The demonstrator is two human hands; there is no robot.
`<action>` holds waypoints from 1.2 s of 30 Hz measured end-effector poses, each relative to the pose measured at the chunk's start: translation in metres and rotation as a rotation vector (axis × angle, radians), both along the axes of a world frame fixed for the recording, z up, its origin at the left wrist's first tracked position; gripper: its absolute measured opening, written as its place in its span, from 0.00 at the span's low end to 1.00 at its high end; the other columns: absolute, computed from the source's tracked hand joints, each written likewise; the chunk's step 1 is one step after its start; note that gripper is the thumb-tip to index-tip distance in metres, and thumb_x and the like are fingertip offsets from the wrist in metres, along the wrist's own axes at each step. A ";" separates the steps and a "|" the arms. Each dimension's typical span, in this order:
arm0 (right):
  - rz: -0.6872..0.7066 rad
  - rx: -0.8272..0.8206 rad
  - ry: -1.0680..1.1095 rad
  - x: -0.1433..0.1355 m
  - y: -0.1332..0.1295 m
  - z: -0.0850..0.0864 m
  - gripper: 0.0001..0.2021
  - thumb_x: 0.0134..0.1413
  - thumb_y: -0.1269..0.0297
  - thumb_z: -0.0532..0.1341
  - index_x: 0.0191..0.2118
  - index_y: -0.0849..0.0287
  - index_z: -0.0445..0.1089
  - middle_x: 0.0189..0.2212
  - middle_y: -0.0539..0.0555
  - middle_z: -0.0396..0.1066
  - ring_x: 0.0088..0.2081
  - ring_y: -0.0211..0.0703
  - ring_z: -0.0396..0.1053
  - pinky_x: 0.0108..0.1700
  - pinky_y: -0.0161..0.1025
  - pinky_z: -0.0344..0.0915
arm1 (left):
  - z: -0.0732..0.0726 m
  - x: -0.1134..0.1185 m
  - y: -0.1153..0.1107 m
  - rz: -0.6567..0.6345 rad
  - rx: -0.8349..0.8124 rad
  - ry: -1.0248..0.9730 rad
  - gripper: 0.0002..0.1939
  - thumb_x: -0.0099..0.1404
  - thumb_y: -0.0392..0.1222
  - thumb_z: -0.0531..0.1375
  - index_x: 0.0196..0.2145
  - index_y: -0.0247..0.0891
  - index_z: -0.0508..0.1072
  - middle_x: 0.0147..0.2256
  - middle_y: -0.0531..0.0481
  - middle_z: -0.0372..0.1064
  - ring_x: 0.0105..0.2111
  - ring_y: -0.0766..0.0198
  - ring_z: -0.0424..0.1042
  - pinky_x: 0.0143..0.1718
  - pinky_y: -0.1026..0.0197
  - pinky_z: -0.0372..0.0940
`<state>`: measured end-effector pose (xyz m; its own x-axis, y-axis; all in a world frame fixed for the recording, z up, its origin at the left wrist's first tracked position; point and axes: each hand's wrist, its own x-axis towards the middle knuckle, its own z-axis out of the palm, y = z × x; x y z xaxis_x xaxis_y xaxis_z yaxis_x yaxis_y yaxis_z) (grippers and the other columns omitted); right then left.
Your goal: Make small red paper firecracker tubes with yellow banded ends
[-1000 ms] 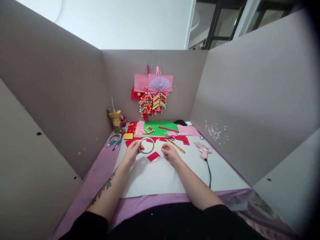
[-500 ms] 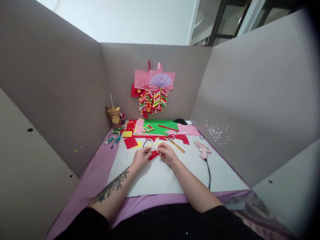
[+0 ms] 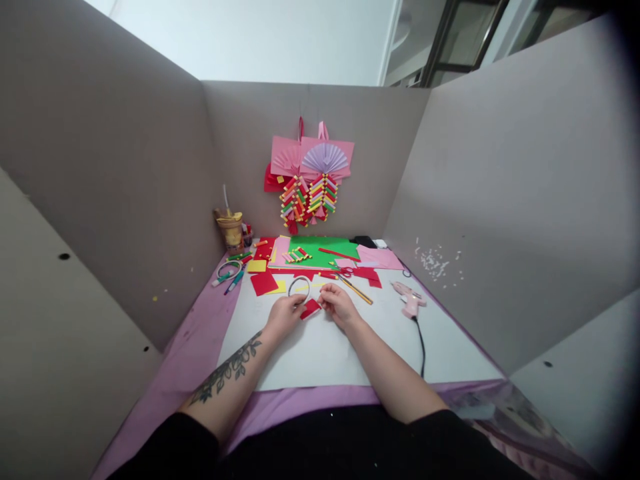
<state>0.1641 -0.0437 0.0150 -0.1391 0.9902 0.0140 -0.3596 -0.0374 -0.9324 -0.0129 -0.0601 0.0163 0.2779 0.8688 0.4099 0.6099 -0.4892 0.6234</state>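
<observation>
My left hand (image 3: 283,316) is closed on a thin, pale ring that looks like a roll of tape (image 3: 292,281), held upright above the white sheet. Just right of those fingers, a small red paper piece (image 3: 311,309) lies between my hands; whether the left fingertips touch it I cannot tell. My right hand (image 3: 340,307) is pinched shut beside the red piece. Whatever its fingertips hold is too small to make out. Past my hands lie a yellow paper strip (image 3: 311,287) and a yellow-black pencil (image 3: 356,291).
A pink glue gun (image 3: 411,299) with a black cord lies right. Red scissors (image 3: 346,271), green paper (image 3: 330,248), small paper rolls (image 3: 297,255) and red squares (image 3: 263,284) lie behind. A cup of tools (image 3: 232,232) stands back left. Paper fan decorations (image 3: 325,160) hang on the back panel.
The view has shifted slightly. Both hands keep nearly the same pose, the left on the tape roll and the right in a pinch.
</observation>
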 end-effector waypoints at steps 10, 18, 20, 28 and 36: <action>-0.290 0.179 -0.095 0.005 0.013 -0.012 0.17 0.34 0.67 0.61 0.37 0.55 0.62 0.38 0.54 0.72 0.38 0.43 0.69 0.31 0.34 0.63 | -0.001 0.001 0.000 -0.006 0.005 0.013 0.14 0.59 0.35 0.55 0.42 0.41 0.74 0.39 0.50 0.75 0.36 0.62 0.72 0.40 0.63 0.63; -0.298 0.176 -0.161 0.001 0.007 -0.009 0.12 0.47 0.54 0.60 0.32 0.57 0.65 0.19 0.49 0.69 0.29 0.43 0.71 0.38 0.42 0.65 | 0.000 0.001 -0.002 0.007 0.020 0.028 0.14 0.59 0.36 0.56 0.42 0.43 0.74 0.39 0.50 0.75 0.37 0.60 0.73 0.40 0.62 0.64; -0.290 0.190 -0.197 0.000 0.004 -0.009 0.13 0.49 0.52 0.59 0.31 0.57 0.67 0.20 0.50 0.70 0.29 0.42 0.70 0.38 0.40 0.64 | 0.000 0.001 -0.003 -0.002 0.025 0.007 0.14 0.59 0.36 0.56 0.42 0.42 0.74 0.39 0.50 0.75 0.37 0.61 0.73 0.40 0.62 0.64; -0.156 0.224 -0.205 -0.006 0.002 -0.009 0.10 0.47 0.58 0.61 0.34 0.57 0.68 0.26 0.52 0.73 0.30 0.39 0.68 0.37 0.38 0.63 | -0.001 0.003 -0.005 -0.026 -0.009 -0.034 0.15 0.59 0.36 0.55 0.44 0.44 0.73 0.41 0.51 0.75 0.38 0.62 0.73 0.41 0.64 0.64; -0.238 0.576 -0.581 -0.015 -0.011 0.000 0.10 0.47 0.66 0.60 0.38 0.54 0.73 0.35 0.54 0.69 0.34 0.42 0.66 0.36 0.39 0.64 | 0.001 0.005 -0.007 -0.022 -0.019 -0.002 0.15 0.61 0.39 0.55 0.45 0.44 0.73 0.41 0.50 0.75 0.38 0.61 0.73 0.42 0.63 0.64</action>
<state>0.1492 -0.0543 0.0149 -0.0688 0.8544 0.5151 0.2437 0.5151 -0.8218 -0.0084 -0.0674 0.0175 0.2964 0.8700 0.3940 0.5980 -0.4907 0.6337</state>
